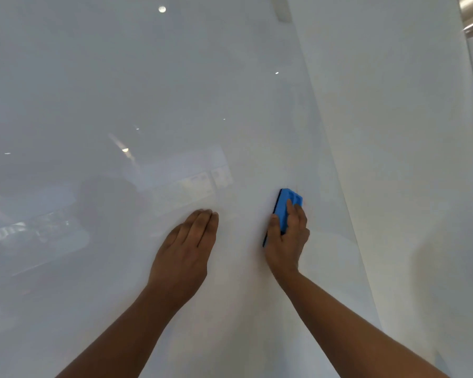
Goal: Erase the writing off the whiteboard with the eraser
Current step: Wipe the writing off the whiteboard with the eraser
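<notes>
My right hand [286, 241] is clamped on the one blue eraser [284, 211], thumb on its left edge and fingers wrapped over its right side, its dark felt face pressed against the whiteboard [148, 91] right of centre, low in the frame. My left hand [187, 246] lies flat on the board just left of it, fingers straight and together, holding nothing; a bare strip of board separates my two hands. The board's right edge [336, 173] runs diagonally from the top centre down to the lower right, passing close to the eraser's right side, so there is little room that way. To the left and above, the glossy surface stretches wide, showing only reflections and small light spots; I can make out no clear writing.
</notes>
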The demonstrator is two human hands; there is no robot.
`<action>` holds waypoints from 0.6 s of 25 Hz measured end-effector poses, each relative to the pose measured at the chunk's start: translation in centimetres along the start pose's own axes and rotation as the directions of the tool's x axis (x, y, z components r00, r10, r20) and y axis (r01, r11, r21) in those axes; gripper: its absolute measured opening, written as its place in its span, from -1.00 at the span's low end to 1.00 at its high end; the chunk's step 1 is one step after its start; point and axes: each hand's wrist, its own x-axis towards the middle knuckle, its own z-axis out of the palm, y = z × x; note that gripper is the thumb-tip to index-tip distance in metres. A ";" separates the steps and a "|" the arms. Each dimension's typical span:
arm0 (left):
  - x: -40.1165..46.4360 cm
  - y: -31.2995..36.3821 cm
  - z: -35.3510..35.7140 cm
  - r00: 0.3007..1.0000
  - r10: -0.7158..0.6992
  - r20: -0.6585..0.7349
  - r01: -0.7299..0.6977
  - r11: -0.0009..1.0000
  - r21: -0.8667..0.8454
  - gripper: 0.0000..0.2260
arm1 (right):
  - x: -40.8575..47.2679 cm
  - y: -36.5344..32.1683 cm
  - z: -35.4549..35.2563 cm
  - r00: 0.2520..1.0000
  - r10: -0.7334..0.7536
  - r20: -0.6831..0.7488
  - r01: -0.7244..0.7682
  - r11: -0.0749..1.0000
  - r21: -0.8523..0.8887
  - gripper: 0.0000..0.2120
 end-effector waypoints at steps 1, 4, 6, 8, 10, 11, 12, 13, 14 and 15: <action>0.6 -0.3 0.0 1.000 0.014 0.003 -0.014 1.000 -0.003 -0.41 | 1.0 1.3 -0.5 0.998 0.046 -0.046 -0.047 0.999 -0.022 -0.54; 1.9 -0.9 -0.1 0.999 0.035 -0.011 -0.035 0.999 0.000 -0.39 | 3.7 3.1 -1.8 0.781 0.598 -0.180 -0.608 0.794 0.000 -0.53; 2.8 -1.1 0.2 0.998 0.059 -0.020 -0.059 0.998 0.008 -0.40 | 4.0 0.1 -0.7 0.887 0.446 -0.120 -0.450 0.893 -0.013 -0.52; 3.2 -1.2 0.5 0.996 0.085 -0.023 -0.084 0.996 0.014 -0.41 | 2.1 -2.0 0.5 0.999 0.010 0.043 -0.009 1.000 -0.019 -0.50; 3.3 -1.5 0.5 0.995 0.094 -0.017 -0.093 0.995 0.020 -0.40 | 2.1 -1.2 0.1 0.985 -0.144 0.092 0.146 0.989 -0.009 -0.50; 3.3 -1.6 0.5 0.996 0.093 -0.017 -0.092 0.995 0.021 -0.40 | 3.3 0.2 -0.4 0.998 -0.062 0.034 0.063 0.998 -0.030 -0.51; 3.3 -1.6 0.6 0.996 0.087 -0.017 -0.086 0.996 0.020 -0.40 | 4.4 1.0 -1.1 0.986 0.164 -0.040 -0.164 0.986 -0.015 -0.52; 3.3 -1.5 0.6 0.996 0.083 -0.018 -0.083 0.996 0.018 -0.41 | 5.4 1.0 -1.3 0.914 0.395 -0.097 -0.398 0.917 -0.017 -0.53; 3.3 -1.3 0.6 0.996 0.089 -0.022 -0.089 0.996 0.017 -0.41 | 6.1 0.2 -1.0 0.864 0.493 -0.105 -0.496 0.868 -0.008 -0.53; 3.3 -1.1 0.7 0.994 0.102 -0.024 -0.102 0.995 0.019 -0.42 | 6.4 -1.3 -0.4 0.911 0.408 -0.069 -0.409 0.912 -0.010 -0.52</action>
